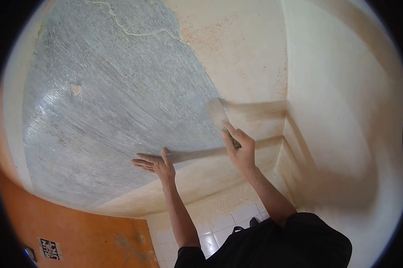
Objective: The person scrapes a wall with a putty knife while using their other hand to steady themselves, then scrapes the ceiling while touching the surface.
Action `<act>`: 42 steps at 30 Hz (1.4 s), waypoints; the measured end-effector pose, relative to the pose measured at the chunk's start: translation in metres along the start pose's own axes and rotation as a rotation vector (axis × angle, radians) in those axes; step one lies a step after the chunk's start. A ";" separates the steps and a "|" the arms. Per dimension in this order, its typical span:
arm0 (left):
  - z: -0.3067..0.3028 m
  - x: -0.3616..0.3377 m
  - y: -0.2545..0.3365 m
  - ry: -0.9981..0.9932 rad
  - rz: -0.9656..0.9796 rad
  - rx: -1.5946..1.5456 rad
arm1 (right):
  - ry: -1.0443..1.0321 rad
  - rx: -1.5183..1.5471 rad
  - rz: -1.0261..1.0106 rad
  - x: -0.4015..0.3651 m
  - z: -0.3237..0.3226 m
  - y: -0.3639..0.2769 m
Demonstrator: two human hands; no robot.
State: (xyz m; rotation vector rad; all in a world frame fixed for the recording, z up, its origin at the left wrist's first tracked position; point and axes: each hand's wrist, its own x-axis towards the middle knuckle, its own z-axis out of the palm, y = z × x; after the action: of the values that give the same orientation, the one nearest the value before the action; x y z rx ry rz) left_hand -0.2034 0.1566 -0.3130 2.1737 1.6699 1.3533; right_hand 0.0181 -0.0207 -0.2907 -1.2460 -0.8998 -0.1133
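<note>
My right hand (241, 147) is wrapped round the dark handle of a scraper (217, 111), with the index finger stretched along it. The wide blade looks blurred and lies over the right edge of the grey area (116, 89) on the wall, where it meets cream paint (241, 53). Lower and to the left, my left hand (159, 164) rests flat with spread fingers on the bottom part of the grey area and holds nothing. A thin pale curling strip (143, 34) crosses the grey surface near the top.
An orange wall (85, 232) with a black-and-white sticker (50, 249) is at the lower left. A cream side wall (344, 89) stands at the right beyond the corner. White floor tiles (224, 223) with small debris show below.
</note>
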 end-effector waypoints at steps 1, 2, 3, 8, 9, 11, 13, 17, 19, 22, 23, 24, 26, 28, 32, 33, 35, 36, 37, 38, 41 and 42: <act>0.000 0.000 0.000 -0.005 -0.005 0.008 | 0.004 0.026 0.008 0.004 0.000 -0.004; 0.000 0.001 0.001 0.002 -0.003 0.015 | -0.008 0.013 0.004 0.003 -0.002 -0.001; -0.001 0.000 0.002 0.011 -0.003 0.019 | -0.012 0.014 0.008 -0.005 -0.005 0.006; 0.002 0.000 0.002 0.032 -0.006 0.007 | -0.038 -0.071 0.058 -0.042 -0.008 0.038; 0.000 -0.001 0.005 0.032 -0.009 0.014 | -0.022 -0.026 0.065 -0.044 -0.006 0.035; -0.001 -0.004 0.012 0.030 -0.026 0.009 | -0.025 -0.026 0.072 -0.044 -0.008 0.035; -0.008 -0.012 0.027 0.034 -0.054 0.009 | -0.055 -0.067 0.033 -0.043 -0.012 0.040; 0.005 -0.072 0.074 0.001 0.007 -0.251 | -0.070 -0.103 0.003 -0.045 -0.026 0.050; 0.022 -0.105 0.092 -0.088 0.061 -0.249 | -0.034 -0.112 -0.021 -0.060 -0.031 0.060; 0.037 -0.110 0.117 -0.135 0.027 -0.352 | -0.063 -0.227 -0.002 -0.058 -0.039 0.068; 0.041 -0.103 0.120 -0.131 0.013 -0.357 | -0.077 -0.231 -0.007 -0.052 -0.040 0.071; 0.040 -0.096 0.126 -0.102 -0.016 -0.388 | -0.069 -0.255 -0.059 -0.038 -0.039 0.068; 0.045 -0.085 0.130 -0.064 -0.056 -0.412 | -0.065 -0.257 -0.126 -0.023 -0.034 0.063; 0.054 -0.081 0.126 -0.069 -0.136 -0.330 | -0.106 -0.252 -0.101 -0.032 -0.040 0.071; 0.058 -0.081 0.112 -0.063 -0.120 -0.328 | -0.162 -0.211 -0.068 -0.048 -0.042 0.099; 0.057 -0.082 0.110 -0.078 -0.121 -0.315 | -0.176 -0.212 -0.063 -0.045 -0.041 0.096; 0.051 -0.087 0.105 -0.106 -0.134 -0.290 | -0.182 -0.110 -0.018 -0.033 -0.036 0.083; 0.048 -0.087 0.105 -0.134 -0.151 -0.238 | -0.178 -0.064 -0.061 -0.034 -0.035 0.087; 0.046 -0.085 0.107 -0.158 -0.163 -0.193 | -0.181 -0.069 -0.059 -0.037 -0.036 0.087; 0.046 -0.083 0.108 -0.161 -0.168 -0.200 | -0.182 -0.010 0.073 -0.043 -0.039 0.087; 0.039 -0.084 0.105 -0.188 -0.165 -0.225 | -0.236 0.121 0.337 -0.076 -0.044 0.108; 0.038 -0.083 0.103 -0.198 -0.169 -0.241 | -0.286 0.201 0.451 -0.076 -0.045 0.107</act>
State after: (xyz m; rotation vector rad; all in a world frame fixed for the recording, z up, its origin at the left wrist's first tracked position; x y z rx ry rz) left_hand -0.1022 0.0639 -0.3285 1.9165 1.4943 1.1831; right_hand 0.0482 -0.0495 -0.4229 -1.2634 -0.8277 0.5132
